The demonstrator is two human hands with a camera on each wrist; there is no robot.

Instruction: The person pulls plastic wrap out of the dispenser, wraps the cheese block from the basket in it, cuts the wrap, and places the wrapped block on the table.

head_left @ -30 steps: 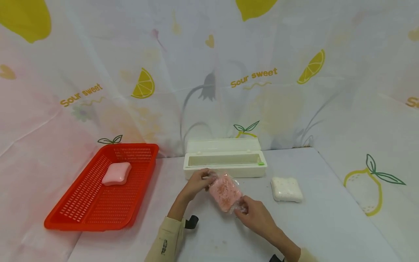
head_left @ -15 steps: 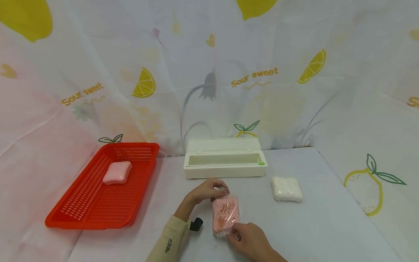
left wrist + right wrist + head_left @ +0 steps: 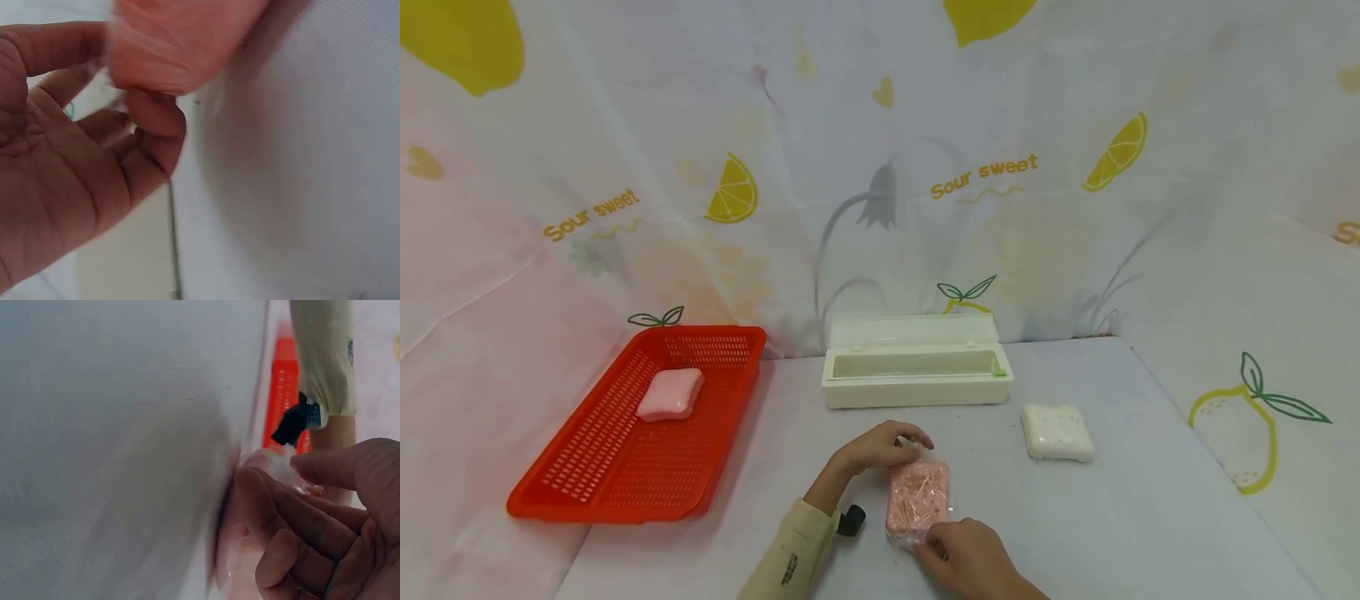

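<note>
A pink soap bar (image 3: 919,496) wrapped in clear plastic film lies on the table between my hands. At its far end my left hand (image 3: 876,447) holds the gathered film; in the left wrist view its thumb and curled fingers (image 3: 156,125) meet the wrapped end. My right hand (image 3: 973,557) pinches the film at the near end, thumb against index finger in the right wrist view. Part of that near edge is hidden behind the fingers. The film looks crinkled and shiny over the top face.
A white film dispenser box (image 3: 917,393) with raised lid and green slider stands behind my hands. To the left, a red basket (image 3: 715,475) contains a pink soap bar (image 3: 670,394). A white soap bar (image 3: 1057,433) lies on the right.
Both hands have brought the wrapped soap nearer to me and turned it from slanted to nearly straight. It has come down onto the table. The basket, box and white bar stay put.
</note>
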